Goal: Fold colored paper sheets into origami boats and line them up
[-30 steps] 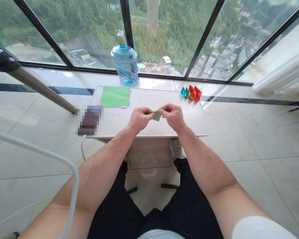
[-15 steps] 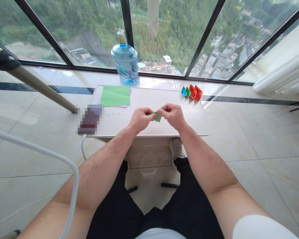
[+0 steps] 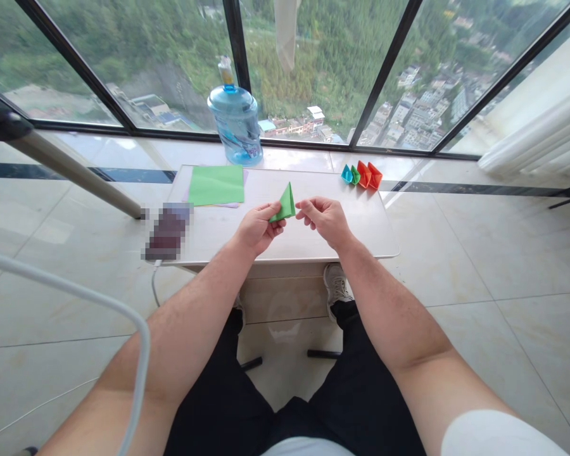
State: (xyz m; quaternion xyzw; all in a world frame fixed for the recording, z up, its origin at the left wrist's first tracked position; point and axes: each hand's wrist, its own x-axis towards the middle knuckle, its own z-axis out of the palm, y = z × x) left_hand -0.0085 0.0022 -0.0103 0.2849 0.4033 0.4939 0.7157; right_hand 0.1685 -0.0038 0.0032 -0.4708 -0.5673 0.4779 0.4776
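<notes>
A folded piece of green paper (image 3: pixel 285 204), a small triangle with one point upward, is pinched between the thumb and fingers of my left hand (image 3: pixel 260 227). My right hand (image 3: pixel 327 218) is just to the right of it, fingers curled and thumb close to the forefinger, with nothing visible in them. Its fingertips are beside the paper's right edge, seemingly a small gap away. Both hands are above the front part of the white table (image 3: pixel 218 237).
Green paper sheets (image 3: pixel 216 185) lie stacked at the table's back left, a pixelated device (image 3: pixel 167 231) with a cable in front. Folded paper boats in blue (image 3: pixel 346 174), green (image 3: pixel 355 175) and red (image 3: pixel 363 174) stand back right. Behind is a blue water jug (image 3: pixel 237 123).
My right hand has let go of the green paper and sits just right of it. My left hand has turned the paper so a point faces up, its folded side showing.
</notes>
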